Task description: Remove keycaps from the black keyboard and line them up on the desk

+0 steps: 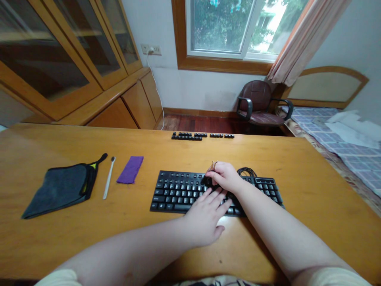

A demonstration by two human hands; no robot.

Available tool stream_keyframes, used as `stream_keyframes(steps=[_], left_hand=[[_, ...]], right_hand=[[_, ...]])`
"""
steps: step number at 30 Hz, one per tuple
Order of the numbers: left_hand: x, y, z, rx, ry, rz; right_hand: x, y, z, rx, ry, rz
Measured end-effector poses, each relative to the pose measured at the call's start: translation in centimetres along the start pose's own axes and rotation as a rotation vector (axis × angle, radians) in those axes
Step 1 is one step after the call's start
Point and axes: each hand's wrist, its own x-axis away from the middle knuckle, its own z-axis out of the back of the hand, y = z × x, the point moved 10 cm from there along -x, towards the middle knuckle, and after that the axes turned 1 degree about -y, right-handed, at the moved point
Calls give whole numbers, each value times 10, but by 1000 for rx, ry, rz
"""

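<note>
A black keyboard [178, 194] lies on the wooden desk. My left hand [206, 216] rests palm down across its lower middle keys, fingers stretched and apart. Just above those fingertips, my right hand [224, 176] is closed in a pinch over the upper middle keys. A small copper-coloured metal tool [213, 165] sticks up from its fingers; its lower end is hidden by the hand. Both hands cover part of the keys. Behind the keyboard sits its coiled black cable [247, 171]. Loose black keycaps [187, 137] stand in rows along the desk's far edge.
To the left on the desk [89, 246] lie a folded dark grey cloth [62, 186], a white toothbrush [108, 178] and a purple cloth [131, 170]. Beyond the desk are a glass-fronted cabinet [119, 79], an armchair [258, 101] and a bed [342, 127].
</note>
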Motion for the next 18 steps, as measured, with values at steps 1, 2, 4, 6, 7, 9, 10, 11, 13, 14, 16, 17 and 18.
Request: stream_keyframes(steps=[1, 2, 4, 6, 7, 9, 10, 11, 13, 14, 16, 17, 18], left_hand=[[0, 0, 0, 2, -1, -1], [0, 0, 0, 5, -2, -4], [-1, -1, 0, 11, -4, -9], [-1, -1, -1, 19, -3, -13], [-1, -2, -1, 22, -2, -15], [-2, -3, -1, 28, 1, -13], [-2, -3, -1, 31, 1, -12], [-2, -3, 0, 36, 0, -11], [-3, -4, 0, 49, -5, -11], [-3, -4, 0, 56, -6, -9], [-3, -5, 0, 69, -7, -5], [-3, -5, 0, 74, -8, -5], [-3, -5, -1, 77, -8, -6]], right_hand=[[0, 1, 0, 3, 3, -10], [0, 2, 1, 7, 6, -21], [0, 3, 3, 10, 15, -44], [1, 4, 4, 14, 23, -57], [1, 4, 4, 17, 26, -60], [1, 3, 5, 21, 33, -61], [1, 3, 4, 24, 36, -62], [1, 3, 4, 24, 37, -63], [1, 3, 4, 14, 33, -59], [2, 4, 5, 0, 38, -61], [4, 12, 14, -80, 107, -99], [6, 18, 20, -142, 168, -136], [8, 26, 27, -208, 234, -177]])
